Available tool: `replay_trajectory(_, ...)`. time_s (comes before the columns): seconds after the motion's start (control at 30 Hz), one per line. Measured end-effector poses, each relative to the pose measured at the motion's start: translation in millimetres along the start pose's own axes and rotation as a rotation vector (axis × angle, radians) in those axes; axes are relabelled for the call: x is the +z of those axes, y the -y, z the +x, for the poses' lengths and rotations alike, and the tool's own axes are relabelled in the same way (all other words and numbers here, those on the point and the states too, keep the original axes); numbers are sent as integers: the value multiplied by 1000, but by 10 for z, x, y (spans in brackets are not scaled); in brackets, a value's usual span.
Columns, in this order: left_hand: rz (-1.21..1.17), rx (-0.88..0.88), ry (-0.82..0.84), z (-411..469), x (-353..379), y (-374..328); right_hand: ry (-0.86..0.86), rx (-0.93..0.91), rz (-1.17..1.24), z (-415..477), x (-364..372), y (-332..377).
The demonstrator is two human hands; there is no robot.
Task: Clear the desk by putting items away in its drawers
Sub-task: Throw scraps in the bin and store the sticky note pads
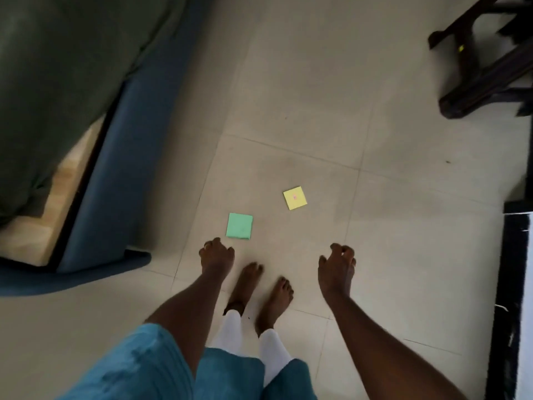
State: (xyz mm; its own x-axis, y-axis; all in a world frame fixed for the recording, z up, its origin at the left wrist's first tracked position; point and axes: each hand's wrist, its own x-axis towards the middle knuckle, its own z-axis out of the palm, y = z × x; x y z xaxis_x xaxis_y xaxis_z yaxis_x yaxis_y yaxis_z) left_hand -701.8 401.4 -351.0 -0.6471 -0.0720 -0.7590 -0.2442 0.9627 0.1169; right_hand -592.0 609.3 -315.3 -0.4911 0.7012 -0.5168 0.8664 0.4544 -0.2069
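Note:
Two sticky-note pads lie on the pale tiled floor in front of my bare feet: a green pad [239, 226] and, further away to its right, a yellow pad [294, 198]. My left hand [216, 255] hangs just below the green pad, fingers loosely curled, nothing in it. My right hand [337, 268] hangs lower right of the yellow pad, fingers curled but apart, also holding nothing. No desk drawer shows in this view.
A bed with a dark green cover [57, 82] and a blue frame [115, 168] fills the left side. Dark wooden furniture legs [484, 67] stand at the top right. A black edge of furniture [507, 284] runs down the right side.

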Motion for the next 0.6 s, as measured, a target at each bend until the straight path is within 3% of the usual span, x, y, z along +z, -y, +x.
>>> replay_trajectory(0.13,74,-43,7,846,497,76,78,27,76,861,559,61)
replay_trajectory(0.33,-290,-230,-99,2016,1315,-85,267,-113,39,2225,1669,227)
replay_trajectory(0.6,-285,-292,-177,2623,1809,-162,115,58,29,2910,2503,500)
